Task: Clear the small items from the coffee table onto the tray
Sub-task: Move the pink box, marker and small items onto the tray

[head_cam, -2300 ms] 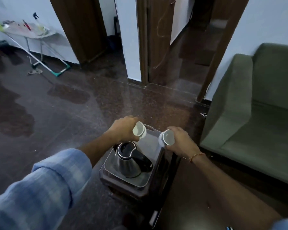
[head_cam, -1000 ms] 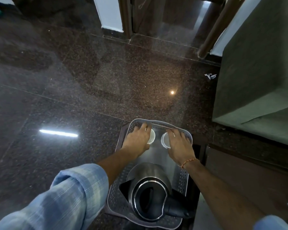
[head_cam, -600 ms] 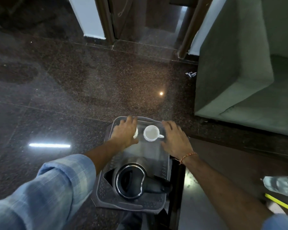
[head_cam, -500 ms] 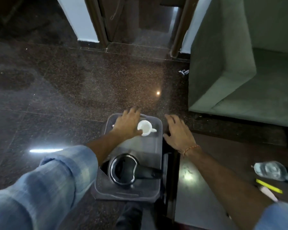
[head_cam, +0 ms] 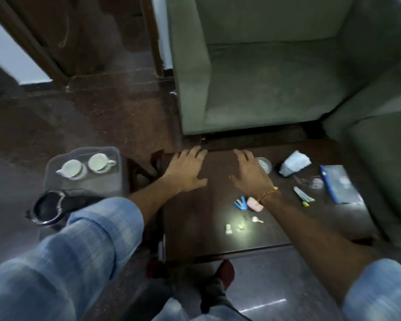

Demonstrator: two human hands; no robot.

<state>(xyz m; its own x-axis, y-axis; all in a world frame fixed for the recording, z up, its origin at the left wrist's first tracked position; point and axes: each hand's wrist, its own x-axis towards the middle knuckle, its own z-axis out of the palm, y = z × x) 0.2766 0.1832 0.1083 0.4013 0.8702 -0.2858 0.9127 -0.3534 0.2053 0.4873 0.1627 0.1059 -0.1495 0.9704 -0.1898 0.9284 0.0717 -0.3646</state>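
Note:
A grey tray [head_cam: 116,181] sits at the left on a low stand. Two white cups [head_cam: 71,168] [head_cam: 100,161] stand at its far end, and a steel kettle [head_cam: 48,208] sits at its near end. My left hand [head_cam: 185,171] and my right hand [head_cam: 248,172] hover over the dark coffee table [head_cam: 194,223], both empty with fingers spread. Small items lie on the table: a blue clip [head_cam: 240,203], a pink case [head_cam: 255,204], small white pieces [head_cam: 240,224], a marker [head_cam: 302,196], a glass dish [head_cam: 264,164], a crumpled white wrapper [head_cam: 295,161] and a blue packet [head_cam: 340,183].
A green sofa [head_cam: 264,72] stands beyond the table and another green seat [head_cam: 380,158] closes off the right side. Dark polished floor [head_cam: 79,117] stretches left, with door frames at the back. My feet [head_cam: 215,281] are at the table's near edge.
Both hands carried a white cup each to the tray, set them down at its far end and let go. The hands then moved right to hover over the coffee table.

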